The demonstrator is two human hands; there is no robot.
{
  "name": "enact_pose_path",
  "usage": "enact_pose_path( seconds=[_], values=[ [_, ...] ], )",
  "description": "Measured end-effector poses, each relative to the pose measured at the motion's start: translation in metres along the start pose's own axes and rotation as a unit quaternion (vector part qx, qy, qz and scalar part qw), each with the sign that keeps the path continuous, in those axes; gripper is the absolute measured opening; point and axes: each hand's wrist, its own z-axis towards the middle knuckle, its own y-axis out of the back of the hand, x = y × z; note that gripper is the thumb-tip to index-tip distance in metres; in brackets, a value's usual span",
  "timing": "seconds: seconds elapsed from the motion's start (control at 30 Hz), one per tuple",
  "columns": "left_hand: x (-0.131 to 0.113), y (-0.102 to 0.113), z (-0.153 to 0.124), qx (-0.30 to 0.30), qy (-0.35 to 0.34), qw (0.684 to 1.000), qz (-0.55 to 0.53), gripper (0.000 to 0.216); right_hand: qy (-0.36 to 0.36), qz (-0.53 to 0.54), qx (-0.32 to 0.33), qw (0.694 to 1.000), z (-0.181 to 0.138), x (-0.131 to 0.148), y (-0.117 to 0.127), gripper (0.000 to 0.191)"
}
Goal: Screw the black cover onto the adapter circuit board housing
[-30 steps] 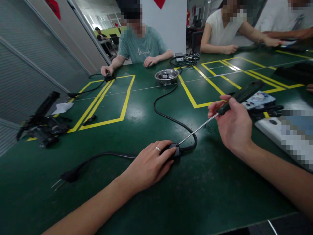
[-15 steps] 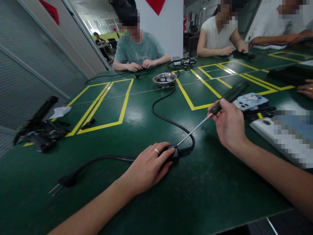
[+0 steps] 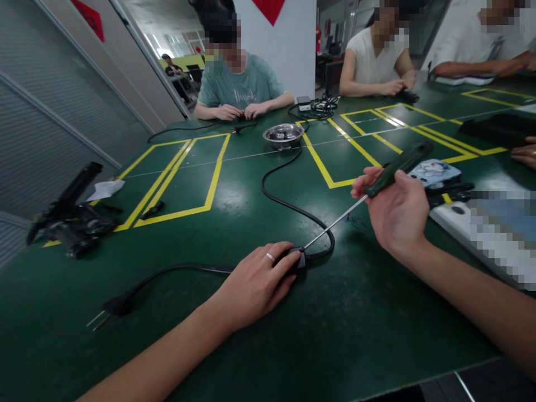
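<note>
My left hand (image 3: 255, 285), a ring on one finger, lies palm down over a small black inline switch (image 3: 300, 261) on a black power cord (image 3: 288, 206), fingers curled on it and pressing it to the green table (image 3: 234, 223). My right hand (image 3: 396, 209) grips the dark green handle of a long screwdriver (image 3: 368, 192). Its thin metal shaft slants down to the left and its tip meets the switch at my left fingertips. The cord's two-pin plug (image 3: 113, 307) lies at the lower left.
A steel bowl (image 3: 283, 134) sits at the cord's far end. Black gear (image 3: 69, 218) lies at the left edge, a phone in a printed case (image 3: 433, 170) and a white device (image 3: 460, 218) at the right. Three other people sit across the table, hands on their own work.
My right hand has turned the screwdriver handle a little, fingers shifting on it; the tip stays on the switch. The person opposite has drawn both hands together on a cord.
</note>
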Motion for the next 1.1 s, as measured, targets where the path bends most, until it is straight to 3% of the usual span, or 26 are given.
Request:
enact_pose_path(
  seconds=[0.17,0.3,0.57,0.8,0.97,1.1],
  values=[
    [-0.0005,-0.0003,0.0005,-0.003,-0.002,1.000,0.004,0.039,0.045,-0.090,-0.032,0.994,0.0031,0.0015,-0.0008,0.023],
    [-0.0009,-0.0001,-0.0003,0.002,0.003,1.000,0.007,0.040,0.073,-0.157,-0.057,0.983,0.0028,-0.0005,-0.0036,0.031],
    [-0.0001,-0.0011,-0.0010,0.011,0.011,1.000,0.016,0.039,0.021,0.023,0.003,1.000,0.0010,0.0008,-0.0006,0.025],
    [0.0005,-0.0012,-0.0009,0.011,0.010,1.000,0.017,0.040,0.055,-0.047,-0.029,0.997,0.0024,-0.0012,-0.0025,0.020],
    [0.0014,-0.0029,-0.0021,-0.003,0.011,1.000,0.005,0.040,0.034,-0.003,0.005,0.999,0.0004,0.0029,-0.0026,0.030],
    [0.0014,-0.0031,-0.0020,-0.003,0.010,1.000,0.011,0.039,0.028,-0.017,-0.026,0.999,0.0034,0.0028,-0.0007,0.024]
  ],
)
